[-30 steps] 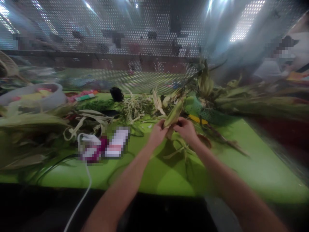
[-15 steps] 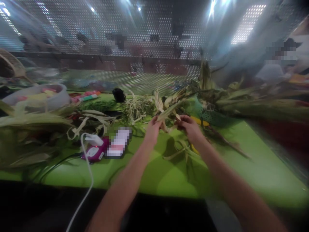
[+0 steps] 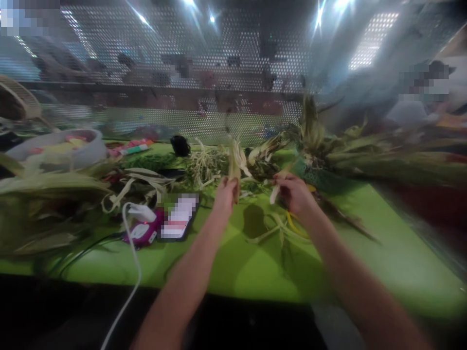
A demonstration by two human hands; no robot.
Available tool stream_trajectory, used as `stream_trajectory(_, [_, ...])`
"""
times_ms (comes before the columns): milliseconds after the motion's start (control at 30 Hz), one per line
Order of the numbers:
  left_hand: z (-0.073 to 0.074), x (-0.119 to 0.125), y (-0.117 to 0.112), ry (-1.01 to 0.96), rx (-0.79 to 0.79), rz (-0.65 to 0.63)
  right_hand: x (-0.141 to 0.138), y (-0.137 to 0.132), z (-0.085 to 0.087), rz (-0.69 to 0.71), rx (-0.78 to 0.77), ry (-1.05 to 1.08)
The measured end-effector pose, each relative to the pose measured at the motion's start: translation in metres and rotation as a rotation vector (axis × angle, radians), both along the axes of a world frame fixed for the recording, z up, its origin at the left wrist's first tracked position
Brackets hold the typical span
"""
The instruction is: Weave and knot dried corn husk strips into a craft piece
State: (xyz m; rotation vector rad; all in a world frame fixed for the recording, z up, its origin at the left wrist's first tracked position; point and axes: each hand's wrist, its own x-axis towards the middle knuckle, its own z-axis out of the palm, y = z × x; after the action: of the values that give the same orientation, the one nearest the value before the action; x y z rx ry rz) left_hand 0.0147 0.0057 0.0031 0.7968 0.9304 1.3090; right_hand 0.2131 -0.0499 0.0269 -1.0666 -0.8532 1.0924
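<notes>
My left hand (image 3: 226,193) is closed around a pale corn husk (image 3: 234,163) that stands upright out of its grip. To its right, my right hand (image 3: 296,190) pinches a short husk strip (image 3: 275,194), whose pale end hangs below the fingers. Both hands are above the green table (image 3: 237,262), apart from each other. Under the right wrist lie loose husk strips (image 3: 279,226) and something yellow and curved (image 3: 295,226), partly covered by the forearm. Beyond the hands are more dry husks (image 3: 260,148) and a tangle of thin pale strips (image 3: 204,163).
Left of my arms lie a phone (image 3: 179,216), a purple power adapter (image 3: 144,233) and a white cable (image 3: 135,272). A pale basin (image 3: 89,150) and heaped husks (image 3: 47,187) are farther left. A green basket (image 3: 310,172) with leafy stalks stands right. A perforated metal panel (image 3: 219,53) rises behind.
My hands have moved apart. The husk stretched between them is now separated: one piece stands upright in my left hand, and a strip is in my right hand, which moved right.
</notes>
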Motion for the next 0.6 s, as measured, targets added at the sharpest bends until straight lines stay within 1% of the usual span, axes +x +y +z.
stream_trajectory(67, [-0.003,0.012,-0.012,0.039,0.029,-0.098,-0.012,-0.003,-0.004,0.038,-0.025,-0.084])
stream_trajectory(167, [-0.008,0.021,-0.020,0.050,0.098,-0.168,-0.025,-0.004,-0.007,0.080,-0.057,-0.240])
stream_trajectory(267, [-0.014,0.024,-0.021,0.069,0.168,-0.193,-0.034,-0.005,-0.006,0.099,-0.050,-0.320])
stream_trajectory(400, [-0.017,0.026,-0.021,0.122,0.186,-0.188,-0.039,-0.009,-0.002,0.085,-0.035,-0.368])
stream_trajectory(500, [-0.015,0.026,-0.022,0.118,0.174,-0.183,-0.038,-0.009,-0.002,0.078,-0.018,-0.403])
stream_trajectory(600, [-0.014,0.025,-0.022,0.029,0.097,-0.223,-0.034,-0.007,-0.005,0.067,0.019,-0.406])
